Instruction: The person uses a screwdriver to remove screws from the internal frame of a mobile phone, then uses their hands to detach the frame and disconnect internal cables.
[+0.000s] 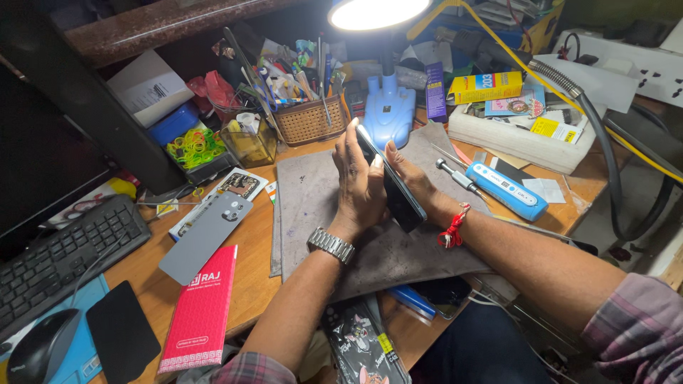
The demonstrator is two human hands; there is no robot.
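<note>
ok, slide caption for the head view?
Both hands, left hand and right hand, grip a dark smartphone edge-up over a grey work mat.

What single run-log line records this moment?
left hand: grips phone | right hand: supports phone | phone: on edge above grey mat | lamp: on

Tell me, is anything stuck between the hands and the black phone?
Nothing visible is. The left hand and the right hand press straight against the black phone from either side, holding it on edge above the grey mat. Where the palms meet it is hidden.
</note>
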